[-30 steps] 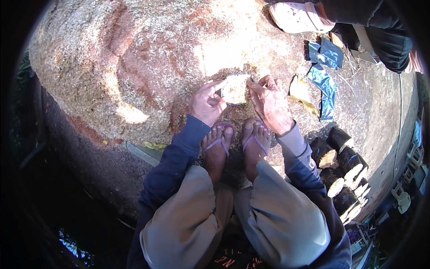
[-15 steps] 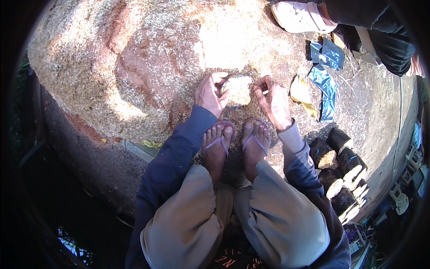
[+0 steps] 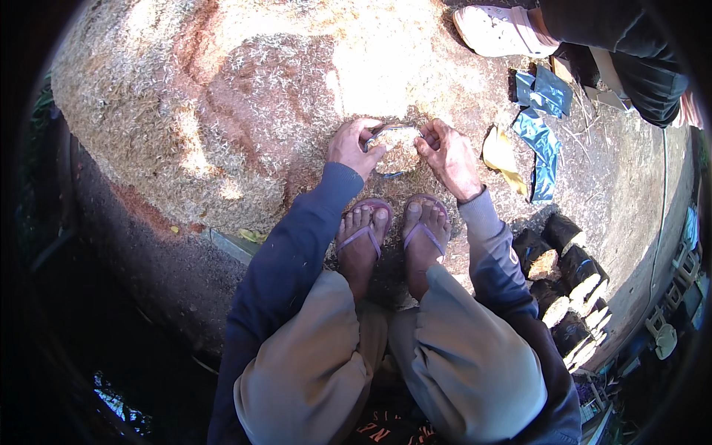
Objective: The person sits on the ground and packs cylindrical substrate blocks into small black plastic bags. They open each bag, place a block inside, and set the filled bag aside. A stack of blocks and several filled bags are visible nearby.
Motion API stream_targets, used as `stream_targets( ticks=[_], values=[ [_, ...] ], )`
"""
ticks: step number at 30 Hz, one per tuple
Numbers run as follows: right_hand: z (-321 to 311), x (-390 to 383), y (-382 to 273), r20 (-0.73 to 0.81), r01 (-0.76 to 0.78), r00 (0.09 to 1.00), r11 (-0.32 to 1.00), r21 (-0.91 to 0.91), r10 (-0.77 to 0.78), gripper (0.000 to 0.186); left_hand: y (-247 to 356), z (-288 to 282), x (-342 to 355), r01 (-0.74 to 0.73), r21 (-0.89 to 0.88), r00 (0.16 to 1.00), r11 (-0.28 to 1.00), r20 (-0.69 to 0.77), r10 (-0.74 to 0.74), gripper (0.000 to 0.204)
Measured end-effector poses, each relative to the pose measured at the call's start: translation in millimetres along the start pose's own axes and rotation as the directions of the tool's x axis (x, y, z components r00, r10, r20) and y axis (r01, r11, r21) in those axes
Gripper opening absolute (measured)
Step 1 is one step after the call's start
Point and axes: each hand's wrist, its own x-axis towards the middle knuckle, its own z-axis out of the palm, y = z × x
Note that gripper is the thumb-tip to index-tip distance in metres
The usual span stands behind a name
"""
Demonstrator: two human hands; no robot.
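A small black plastic bag (image 3: 397,153) stands on the ground just beyond my feet, its mouth facing up and filled with pale, husk-like material. Its left rim is pinched between the thumb and fingers of my left hand (image 3: 351,147). On the opposite side, my right hand (image 3: 452,157) has its thumb and fingertips closed on the bag's right rim. Most of the bag's wall is hidden from above. Behind my hands and to the left spreads a big heap of loose husk (image 3: 259,96).
Flat empty dark-blue plastic bags (image 3: 540,144) and a yellow leaf (image 3: 501,157) lie to the right. Several filled black bags (image 3: 567,256) are grouped at the lower right. Another person's shoe (image 3: 500,31) is at the far right. A grey board edge (image 3: 228,246) sticks out left.
My right hand has moved left from beside the bag to its right rim. My left hand stays on the left rim, and the bag's mouth looks stretched wider.
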Motion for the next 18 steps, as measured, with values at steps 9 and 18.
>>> stream_targets(
  ticks=[9, 18],
  values=[
    [-7, -7, 1, 0.216, -0.225, 0.965, 0.892, 0.393, 0.148, 0.011, -3, -9, -3, 0.036, -0.259, 0.994, 0.965, 0.109, -0.008, 0.048],
    [-17, -4, -6, 0.199, 0.001, 0.979, 0.983, 0.183, -0.038, 0.014, 1, -3, 1, -0.146, -0.06, 0.989, 0.988, 0.014, 0.147, 0.042]
  ],
)
